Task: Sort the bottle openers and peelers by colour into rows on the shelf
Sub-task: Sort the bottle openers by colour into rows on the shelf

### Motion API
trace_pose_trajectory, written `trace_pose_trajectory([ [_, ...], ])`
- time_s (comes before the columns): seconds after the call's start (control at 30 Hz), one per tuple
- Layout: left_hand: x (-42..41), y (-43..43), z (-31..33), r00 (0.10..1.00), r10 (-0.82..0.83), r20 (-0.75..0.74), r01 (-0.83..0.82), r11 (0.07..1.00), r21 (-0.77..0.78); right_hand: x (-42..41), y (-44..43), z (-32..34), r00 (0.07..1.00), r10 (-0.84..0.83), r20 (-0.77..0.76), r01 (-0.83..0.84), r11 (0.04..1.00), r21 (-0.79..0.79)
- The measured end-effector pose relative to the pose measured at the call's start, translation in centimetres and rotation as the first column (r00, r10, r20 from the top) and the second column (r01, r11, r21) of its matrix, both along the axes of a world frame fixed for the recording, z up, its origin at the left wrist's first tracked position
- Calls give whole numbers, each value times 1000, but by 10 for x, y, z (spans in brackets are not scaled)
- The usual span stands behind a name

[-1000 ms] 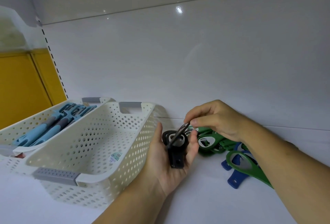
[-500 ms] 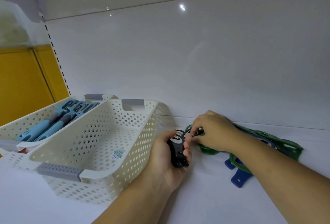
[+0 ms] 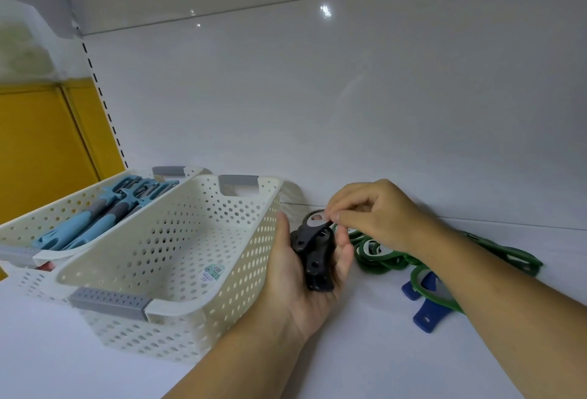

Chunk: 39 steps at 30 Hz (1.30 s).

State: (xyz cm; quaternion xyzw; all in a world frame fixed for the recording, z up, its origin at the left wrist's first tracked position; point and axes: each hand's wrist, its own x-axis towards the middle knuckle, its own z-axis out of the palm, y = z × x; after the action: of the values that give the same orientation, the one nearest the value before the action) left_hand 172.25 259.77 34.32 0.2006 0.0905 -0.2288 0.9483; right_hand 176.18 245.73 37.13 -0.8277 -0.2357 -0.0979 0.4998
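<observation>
The right hand (image 3: 374, 214) has lifted off the pile of green plastic bottle openers (image 3: 376, 255) it was pressing half a second ago. It now pinches a black flat bottle opener (image 3: 313, 231) by its ring end between thumb and fingertips, just above the left hand (image 3: 293, 290). The left hand lies palm up, fingers curled loosely round a stack of black bottle openers (image 3: 317, 266); the pinched opener touches the top of that stack.

The green pile lies on the white shelf (image 3: 365, 354) just right of the left hand, under the right wrist, with dark blue bottle openers (image 3: 427, 319) below the right forearm. Against the back of the left hand stands a white perforated plastic basket (image 3: 241, 239). Beyond it, a second white basket (image 3: 73, 200) holds light blue and grey peelers (image 3: 95, 224).
</observation>
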Motion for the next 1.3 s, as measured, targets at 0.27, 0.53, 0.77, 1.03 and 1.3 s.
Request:
trace_pose_trajectory([
  [0.27, -4, 3, 5, 983, 102, 151, -117, 989, 95, 3, 4, -19, 958, -87, 273, 233, 791, -565],
  [0.53, -2, 5, 8, 970, 180, 162, -189, 981, 42, 13, 9, -33, 964, 70, 258, 148, 664, -733],
  [0.77, -5, 6, 6, 983, 81, 166, -94, 993, 73, 3, 15, -25, 984, 44, 172, 110, 609, -785],
  [1.03, -11, 4, 9, 970, -82, 229, 71, 996, 54, 2, 1, -10, 969, -231, 84, 246, 884, -399],
  [1.3, -18, -4, 12, 944, -236, 228, 217, 970, 107, 12, -10, 10, 938, -184, -294, 318, 795, 516],
])
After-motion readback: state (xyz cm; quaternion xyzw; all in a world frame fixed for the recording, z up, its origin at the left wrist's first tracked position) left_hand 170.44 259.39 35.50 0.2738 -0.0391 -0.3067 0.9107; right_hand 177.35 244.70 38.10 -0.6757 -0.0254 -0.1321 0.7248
